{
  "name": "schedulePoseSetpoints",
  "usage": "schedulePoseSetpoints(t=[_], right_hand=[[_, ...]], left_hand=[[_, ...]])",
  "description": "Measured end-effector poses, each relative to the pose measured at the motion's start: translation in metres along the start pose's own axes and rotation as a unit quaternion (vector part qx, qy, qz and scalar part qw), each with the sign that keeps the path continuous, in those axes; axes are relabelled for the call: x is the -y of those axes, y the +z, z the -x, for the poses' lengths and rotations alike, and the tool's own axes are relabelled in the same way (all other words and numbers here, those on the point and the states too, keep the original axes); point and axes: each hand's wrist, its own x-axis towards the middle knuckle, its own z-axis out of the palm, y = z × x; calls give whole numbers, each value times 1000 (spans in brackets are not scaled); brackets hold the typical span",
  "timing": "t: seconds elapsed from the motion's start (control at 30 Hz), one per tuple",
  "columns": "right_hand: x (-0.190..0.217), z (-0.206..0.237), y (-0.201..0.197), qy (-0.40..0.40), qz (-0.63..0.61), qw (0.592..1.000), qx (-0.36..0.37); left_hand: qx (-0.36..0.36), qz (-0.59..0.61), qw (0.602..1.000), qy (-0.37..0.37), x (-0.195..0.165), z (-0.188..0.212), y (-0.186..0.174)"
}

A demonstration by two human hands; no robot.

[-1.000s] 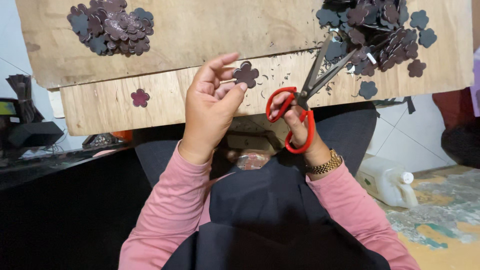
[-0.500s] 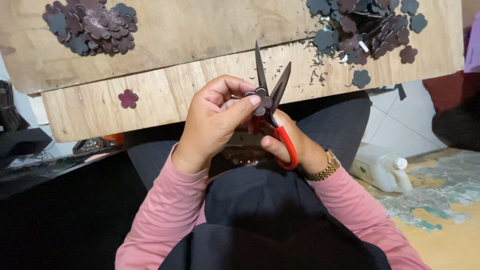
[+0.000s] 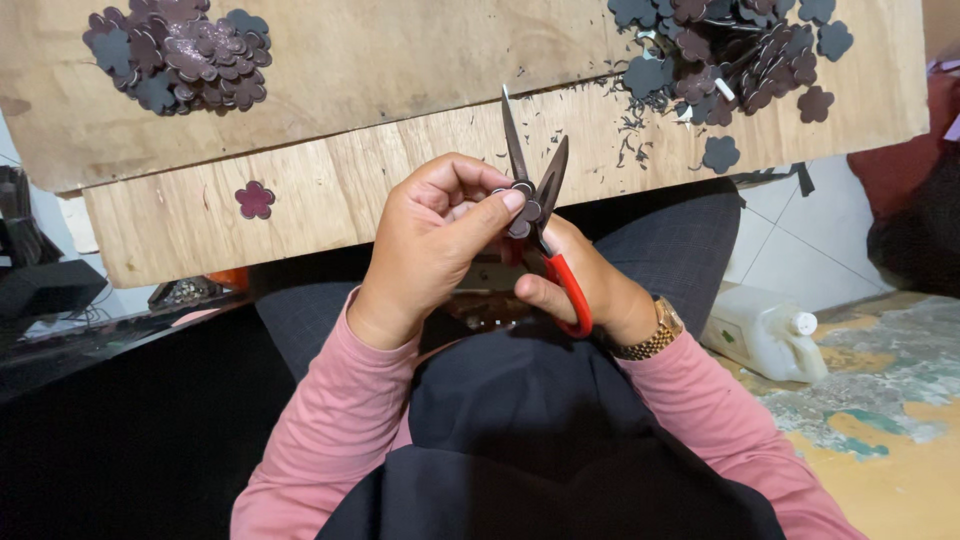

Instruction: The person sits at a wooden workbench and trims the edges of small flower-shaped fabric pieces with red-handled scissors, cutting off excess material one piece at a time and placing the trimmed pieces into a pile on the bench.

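Plainly, dark flower-shaped cutout [image 3: 521,208] sits pinched between open scissors [image 3: 535,200] blades.

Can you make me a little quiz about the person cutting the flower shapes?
1. True or false: the right hand holds the red-handled scissors.
2. What does the left hand pinch between the blades? A) a dark flower-shaped piece B) a white bottle C) a gold watch
3. Where does the single flower piece lie: on the wooden board or on the floor?

Key
1. True.
2. A. The white bottle stands on the floor, and the gold watch is on the right wrist.
3. On the wooden board, apart from the two piles.
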Motion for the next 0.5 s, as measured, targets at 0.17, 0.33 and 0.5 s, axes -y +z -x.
schedulePoseSetpoints(t=[0.17, 0.33, 0.5], right_hand=[[-1, 2, 0, 17, 16, 1000, -17], [-4, 3, 0, 18, 47, 998, -48], [-6, 4, 5, 29, 51, 996, -72]], left_hand=[[-8, 2, 1000, -2, 3, -2, 2], [-11, 1, 1000, 16, 4, -1, 6], [-24, 12, 999, 21, 5, -1, 13]])
